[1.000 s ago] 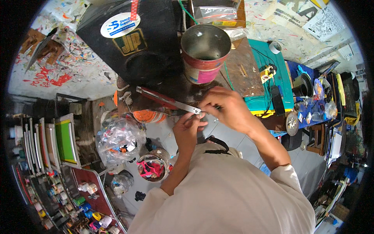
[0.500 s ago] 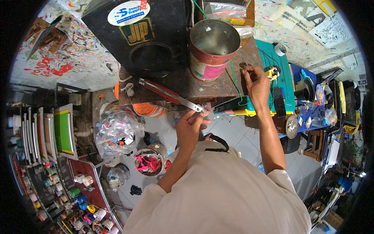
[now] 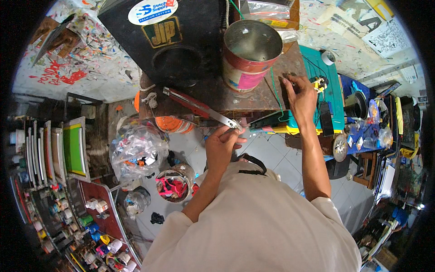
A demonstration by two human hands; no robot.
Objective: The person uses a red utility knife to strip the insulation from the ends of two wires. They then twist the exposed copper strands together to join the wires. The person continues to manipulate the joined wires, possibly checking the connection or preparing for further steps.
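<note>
A long red and silver tool (image 3: 195,107), shaped like a utility knife, slants over the front edge of the brown wooden table (image 3: 213,97). My left hand (image 3: 221,147) pinches its silver end; a small metal piece shows there, too small to name. My right hand (image 3: 302,102) is at the table's right side with its fingers curled and thumb drawn in, beside small dark bits on the wood. Whatever its fingertips hold, if anything, cannot be made out. Between and beyond my hands stands a large open tin can (image 3: 247,79) with a red rim and pink label.
A black speaker box (image 3: 181,50) fills the table's back left. To the right are a teal container (image 3: 335,99), a dark phone-shaped object (image 3: 326,123) and a cluttered blue table (image 3: 355,140). On the floor stand a bag of scraps (image 3: 138,152) and a bucket (image 3: 174,186).
The view has shifted slightly. My left hand keeps its pinch at the tool's silver end, and my right hand stays by the table's right side with its fingers a little changed.
</note>
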